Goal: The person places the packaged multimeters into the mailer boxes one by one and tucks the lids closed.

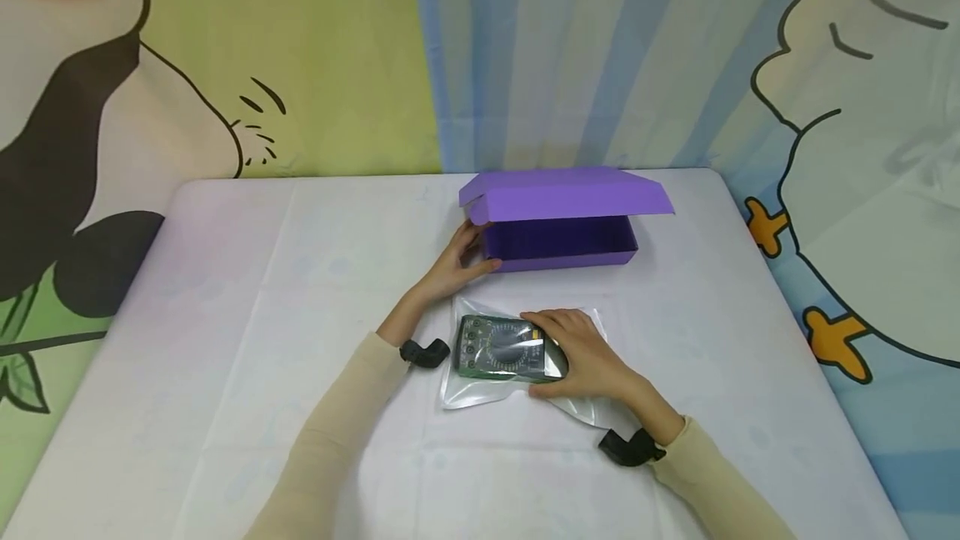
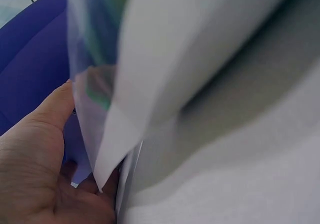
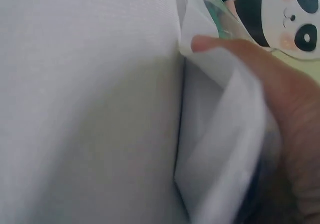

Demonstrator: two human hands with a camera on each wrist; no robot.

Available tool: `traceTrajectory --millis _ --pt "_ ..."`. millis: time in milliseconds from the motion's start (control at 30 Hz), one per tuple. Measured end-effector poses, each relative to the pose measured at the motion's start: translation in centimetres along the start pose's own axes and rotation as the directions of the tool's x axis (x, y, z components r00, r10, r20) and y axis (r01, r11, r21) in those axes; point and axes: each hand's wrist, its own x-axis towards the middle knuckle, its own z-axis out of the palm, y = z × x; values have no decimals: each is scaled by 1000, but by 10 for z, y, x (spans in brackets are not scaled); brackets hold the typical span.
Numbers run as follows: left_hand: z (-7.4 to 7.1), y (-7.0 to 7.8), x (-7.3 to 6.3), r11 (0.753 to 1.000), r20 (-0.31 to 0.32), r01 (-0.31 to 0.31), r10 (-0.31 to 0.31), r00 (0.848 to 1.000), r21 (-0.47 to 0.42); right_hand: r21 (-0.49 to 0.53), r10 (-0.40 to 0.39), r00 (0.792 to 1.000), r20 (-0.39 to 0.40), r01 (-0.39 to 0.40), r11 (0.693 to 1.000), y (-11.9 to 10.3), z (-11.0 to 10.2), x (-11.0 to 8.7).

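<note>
A purple cardboard box (image 1: 562, 261) stands toward the back of the table, its lid (image 1: 570, 194) raised and its dark inside showing. My left hand (image 1: 453, 263) grips the box's left end, thumb at the front corner and fingers along the side. In front of the box lies a black-and-green multimeter (image 1: 498, 348) inside a clear plastic bag (image 1: 474, 392). My right hand (image 1: 588, 357) holds the multimeter's right end through the bag, fingers over the far edge and thumb at the near edge. Bag plastic (image 2: 97, 84) hangs across the left wrist view and partly hides the left fingers.
A white cloth covers the table (image 1: 225, 315). Behind it hangs a printed cartoon curtain (image 1: 337, 48). Black wrist mounts (image 1: 425, 354) sit at both cuffs, the left one close to the bag's left edge.
</note>
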Motion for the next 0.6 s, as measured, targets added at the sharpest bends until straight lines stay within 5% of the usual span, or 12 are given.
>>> traceTrajectory --millis 233,600 --pt "2 15 -2 1000 15 20 -20 1000 24 10 40 998 -39 -40 999 -10 -2 2" --pt "0 1 -2 997 -5 38 -37 999 64 85 20 997 -78 -14 996 -9 -1 2"
